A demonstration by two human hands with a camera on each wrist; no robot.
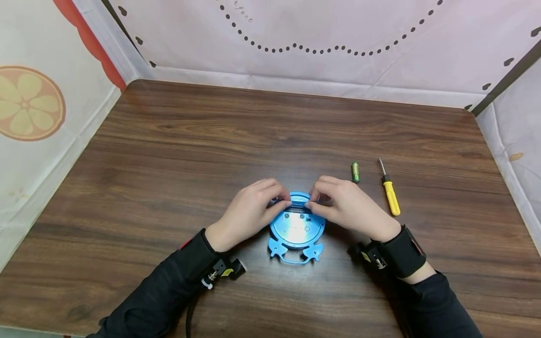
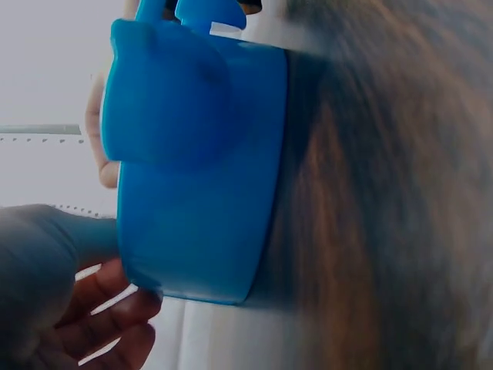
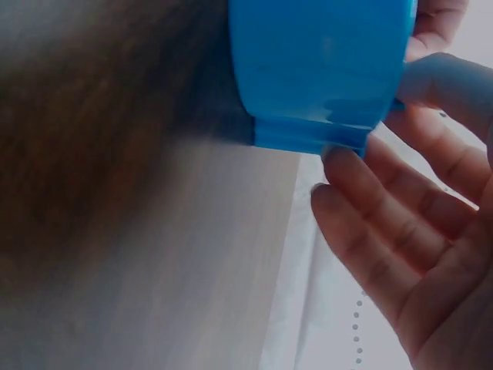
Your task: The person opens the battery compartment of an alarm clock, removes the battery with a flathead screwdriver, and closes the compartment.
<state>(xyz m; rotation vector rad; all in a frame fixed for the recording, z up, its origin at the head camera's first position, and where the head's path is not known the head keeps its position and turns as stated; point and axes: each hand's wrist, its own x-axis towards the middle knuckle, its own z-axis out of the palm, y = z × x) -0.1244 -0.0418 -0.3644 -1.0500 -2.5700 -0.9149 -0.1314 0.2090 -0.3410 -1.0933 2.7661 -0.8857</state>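
A round blue alarm clock (image 1: 297,230) lies back side up on the table, its two ear-like parts and curved handle toward the person. A dark slot crosses its back near the far end, with small knobs and speaker holes below. My left hand (image 1: 258,202) grips the clock's far left edge, thumb tip beside the slot. From the other side, my right hand (image 1: 344,204) grips the far right edge, thumb and forefinger close together at the slot. The right wrist view shows the fingers (image 3: 377,200) bent around the clock's end; whatever lies between the thumbs is partly hidden.
A green battery (image 1: 355,172) lies just beyond the right hand. Right of it is a screwdriver (image 1: 390,195) with a yellow handle, tip pointing away. The wooden table (image 1: 190,136) is bordered by white printed cloth walls (image 1: 296,75) at the back and sides.
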